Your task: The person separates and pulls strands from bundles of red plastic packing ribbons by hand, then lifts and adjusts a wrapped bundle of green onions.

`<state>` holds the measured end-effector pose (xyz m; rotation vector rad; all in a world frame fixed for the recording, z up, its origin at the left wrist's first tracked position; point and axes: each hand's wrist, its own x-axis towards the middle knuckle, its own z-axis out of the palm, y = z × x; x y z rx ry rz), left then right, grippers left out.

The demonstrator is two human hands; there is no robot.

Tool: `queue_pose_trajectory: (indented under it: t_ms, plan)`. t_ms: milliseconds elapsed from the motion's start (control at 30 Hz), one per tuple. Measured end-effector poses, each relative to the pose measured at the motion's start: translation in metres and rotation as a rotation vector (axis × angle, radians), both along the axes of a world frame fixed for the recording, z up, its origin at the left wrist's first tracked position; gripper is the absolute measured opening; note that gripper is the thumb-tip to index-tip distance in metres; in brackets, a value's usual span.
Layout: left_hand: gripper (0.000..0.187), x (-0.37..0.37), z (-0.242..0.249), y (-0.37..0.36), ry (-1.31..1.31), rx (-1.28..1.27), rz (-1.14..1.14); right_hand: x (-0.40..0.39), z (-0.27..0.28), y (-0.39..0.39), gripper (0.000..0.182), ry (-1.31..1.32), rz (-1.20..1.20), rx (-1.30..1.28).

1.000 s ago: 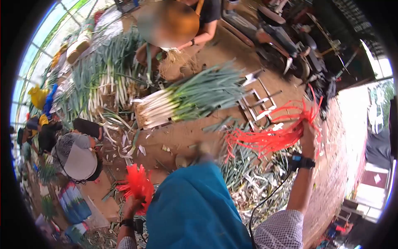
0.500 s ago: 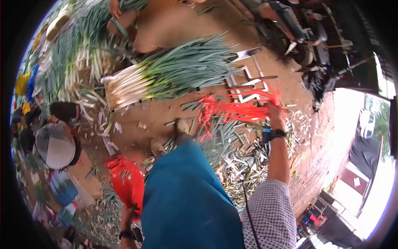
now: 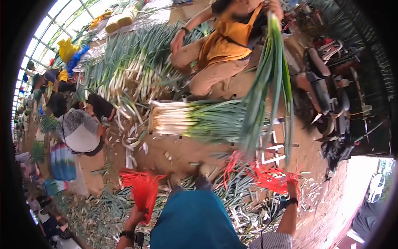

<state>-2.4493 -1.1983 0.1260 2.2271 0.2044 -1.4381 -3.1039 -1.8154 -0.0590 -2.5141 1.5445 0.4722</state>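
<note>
My left hand (image 3: 137,216) is closed around a bundle of red plastic strips (image 3: 145,191), which fans out at its upper end. At the lower right, my right hand (image 3: 292,189) grips another bunch of red strips (image 3: 269,178), whose loose ends trail leftward over the scraps. In front of me, white-stemmed long green onions (image 3: 199,118) lie side by side on a low white metal frame (image 3: 274,153). A co-worker in an orange apron (image 3: 232,41) holds up a hanging bunch of green onions (image 3: 269,79) over the frame's right end.
A large heap of green onions (image 3: 137,58) lies behind the frame. Leaf trimmings (image 3: 240,207) cover the ground around my feet. Another person in a pale hat (image 3: 83,133) crouches at the left. Parked motorbikes (image 3: 323,87) stand at the right.
My view has tilted up, showing more of the co-worker, who now holds up a bunch of green onions across the frame. Both my hands still grip the red strips.
</note>
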Motion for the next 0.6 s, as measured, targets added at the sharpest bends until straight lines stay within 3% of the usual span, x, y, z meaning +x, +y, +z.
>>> queue_pose_trajectory:
  t_ms: [33, 100, 133, 200, 333, 400, 433, 467, 500, 533, 567, 600]
  plan:
    - [0.03, -0.006, -0.043, 0.046, -0.023, -0.046, -0.065, -0.015, 0.005, -0.014, 0.044, -0.023, -0.17, 0.015]
    - [0.029, -0.015, -0.037, 0.05, 0.034, -0.063, 0.089, -0.004, 0.055, -0.034, 0.032, 0.14, -0.326, 0.094]
    - [0.029, -0.017, -0.03, 0.045, 0.056, -0.074, 0.168, 0.071, 0.144, -0.022, 0.037, -0.105, -0.833, 0.181]
    - [0.028, -0.024, -0.029, 0.044, 0.077, -0.027, 0.179, 0.082, 0.162, -0.02, 0.043, -0.368, -0.925, 0.015]
    - [0.031, -0.028, -0.033, 0.045, 0.065, -0.036, 0.187, 0.094, 0.164, 0.002, 0.049, -0.412, -1.084, -0.024]
    - [0.032, -0.032, -0.027, 0.044, 0.034, -0.051, 0.185, 0.092, 0.159, 0.017, 0.054, -0.468, -1.106, 0.074]
    - [0.031, -0.031, -0.02, 0.04, 0.053, 0.025, 0.184, 0.073, 0.141, 0.012, 0.052, -0.417, -1.024, 0.116]
    - [0.03, -0.03, -0.012, 0.037, 0.034, 0.038, 0.176, 0.049, 0.123, 0.005, 0.051, -0.209, -0.735, 0.191]
    - [0.03, -0.028, -0.005, 0.031, 0.031, 0.056, 0.144, 0.017, 0.105, 0.008, 0.049, 0.11, -0.285, 0.224]
    - [0.03, -0.03, 0.001, 0.034, 0.053, 0.076, 0.089, -0.011, 0.091, 0.015, 0.048, 0.216, -0.115, 0.307]
    - [0.029, -0.028, -0.002, 0.044, 0.07, 0.022, 0.035, 0.021, 0.11, 0.014, 0.037, 0.423, 0.036, 0.181]
    - [0.028, -0.037, -0.005, 0.046, 0.002, -0.024, 0.164, 0.064, 0.137, 0.015, 0.027, 0.63, 0.18, 0.046]
